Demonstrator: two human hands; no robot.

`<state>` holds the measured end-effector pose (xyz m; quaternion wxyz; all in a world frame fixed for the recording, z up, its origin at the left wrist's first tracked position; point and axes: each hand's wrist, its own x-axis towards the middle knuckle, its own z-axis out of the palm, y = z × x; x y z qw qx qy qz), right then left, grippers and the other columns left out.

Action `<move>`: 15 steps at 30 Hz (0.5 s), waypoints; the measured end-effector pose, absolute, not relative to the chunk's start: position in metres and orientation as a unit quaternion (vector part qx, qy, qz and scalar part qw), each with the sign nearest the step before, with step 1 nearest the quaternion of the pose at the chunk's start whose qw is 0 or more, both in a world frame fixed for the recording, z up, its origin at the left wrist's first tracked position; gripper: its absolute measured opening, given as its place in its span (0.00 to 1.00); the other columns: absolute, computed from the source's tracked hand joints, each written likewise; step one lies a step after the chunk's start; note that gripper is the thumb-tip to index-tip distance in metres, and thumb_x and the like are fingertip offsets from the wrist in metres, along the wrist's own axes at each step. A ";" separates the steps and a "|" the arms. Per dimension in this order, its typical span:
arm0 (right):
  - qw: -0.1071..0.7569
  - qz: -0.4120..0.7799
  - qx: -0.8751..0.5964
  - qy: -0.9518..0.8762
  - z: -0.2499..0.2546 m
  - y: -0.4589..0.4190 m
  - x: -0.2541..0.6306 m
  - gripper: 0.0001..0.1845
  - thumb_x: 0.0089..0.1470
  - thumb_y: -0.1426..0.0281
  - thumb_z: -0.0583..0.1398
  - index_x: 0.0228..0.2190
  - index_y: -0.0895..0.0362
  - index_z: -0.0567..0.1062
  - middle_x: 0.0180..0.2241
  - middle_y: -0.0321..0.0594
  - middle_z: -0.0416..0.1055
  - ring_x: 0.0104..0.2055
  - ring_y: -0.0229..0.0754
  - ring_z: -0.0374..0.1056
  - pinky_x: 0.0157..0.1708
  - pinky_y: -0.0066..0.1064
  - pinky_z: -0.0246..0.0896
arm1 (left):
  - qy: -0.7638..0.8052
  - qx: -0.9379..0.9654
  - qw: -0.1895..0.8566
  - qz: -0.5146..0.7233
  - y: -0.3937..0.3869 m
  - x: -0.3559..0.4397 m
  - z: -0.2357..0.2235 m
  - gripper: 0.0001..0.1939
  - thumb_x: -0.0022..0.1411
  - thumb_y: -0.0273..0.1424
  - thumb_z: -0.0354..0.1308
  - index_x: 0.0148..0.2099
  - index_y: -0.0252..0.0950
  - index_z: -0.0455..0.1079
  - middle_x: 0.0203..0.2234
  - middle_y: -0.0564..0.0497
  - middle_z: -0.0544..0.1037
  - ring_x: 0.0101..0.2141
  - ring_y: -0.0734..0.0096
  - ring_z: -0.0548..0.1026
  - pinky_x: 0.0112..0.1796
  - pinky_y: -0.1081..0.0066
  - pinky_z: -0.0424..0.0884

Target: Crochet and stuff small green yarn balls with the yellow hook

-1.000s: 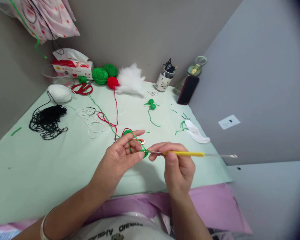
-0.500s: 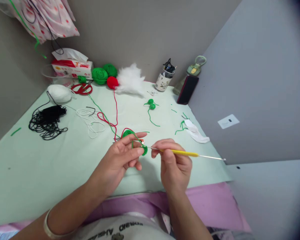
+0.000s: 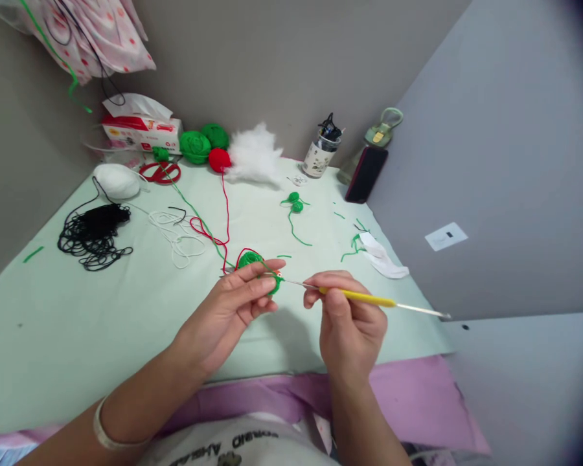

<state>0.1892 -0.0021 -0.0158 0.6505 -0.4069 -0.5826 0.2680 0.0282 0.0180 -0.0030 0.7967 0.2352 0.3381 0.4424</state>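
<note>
Between thumb and fingers, my left hand (image 3: 230, 301) pinches a small green crochet piece (image 3: 274, 285), with green yarn passing over the raised index finger. My right hand (image 3: 350, 317) grips a crochet hook (image 3: 364, 297) by its yellow handle. The hook's thin metal shaft points left and its tip meets the green piece; the exact loop there is too small to make out. Just behind my left fingers lies a green crocheted piece (image 3: 249, 259) with red yarn around it. A small orange and white item beside it is mostly hidden by my fingers.
Along the back stand a tissue pack (image 3: 143, 134), green yarn balls (image 3: 195, 147), a red yarn ball (image 3: 219, 160), white stuffing (image 3: 255, 155), a pen cup (image 3: 319, 154) and a phone (image 3: 366, 175). Black yarn (image 3: 94, 233) and red scissors (image 3: 160, 173) lie left. Two small green balls (image 3: 296, 206) sit mid-table.
My right hand and the hook have shifted right and slightly down, away from my left hand. The green piece has turned a little and moved slightly left and up with my left fingers.
</note>
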 end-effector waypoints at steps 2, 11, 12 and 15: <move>0.659 0.333 -0.376 -0.560 -0.015 0.000 0.188 0.11 0.67 0.71 0.59 0.40 0.51 0.83 0.35 0.40 0.78 0.30 0.38 0.72 0.28 0.33 0.72 | 0.349 0.272 0.773 0.454 0.017 0.029 -0.003 0.12 0.60 0.31 0.71 0.47 0.41 0.83 0.38 0.52 0.76 0.37 0.75 0.72 0.43 0.75 0.71; 0.642 0.401 -0.380 -0.532 -0.019 0.000 0.188 0.10 0.68 0.66 0.59 0.39 0.53 0.81 0.36 0.41 0.80 0.30 0.38 0.73 0.31 0.34 0.74 | 0.378 0.357 0.710 0.475 0.011 0.029 -0.004 0.17 0.57 0.33 0.73 0.50 0.47 0.82 0.35 0.53 0.73 0.41 0.68 0.72 0.47 0.68 0.68; 0.642 0.413 -0.375 -0.526 -0.019 0.000 0.189 0.10 0.68 0.65 0.58 0.39 0.54 0.80 0.36 0.41 0.81 0.29 0.38 0.74 0.31 0.34 0.74 | 0.381 0.361 0.707 0.475 0.011 0.028 -0.004 0.17 0.57 0.33 0.73 0.50 0.47 0.82 0.35 0.53 0.73 0.41 0.68 0.71 0.46 0.68 0.68; 0.643 0.426 -0.360 -0.525 -0.018 -0.001 0.190 0.11 0.69 0.65 0.57 0.38 0.54 0.79 0.35 0.41 0.81 0.30 0.38 0.75 0.31 0.33 0.75 | 0.390 0.369 0.701 0.469 0.010 0.026 -0.004 0.16 0.58 0.33 0.72 0.49 0.46 0.82 0.35 0.52 0.73 0.41 0.67 0.71 0.45 0.68 0.68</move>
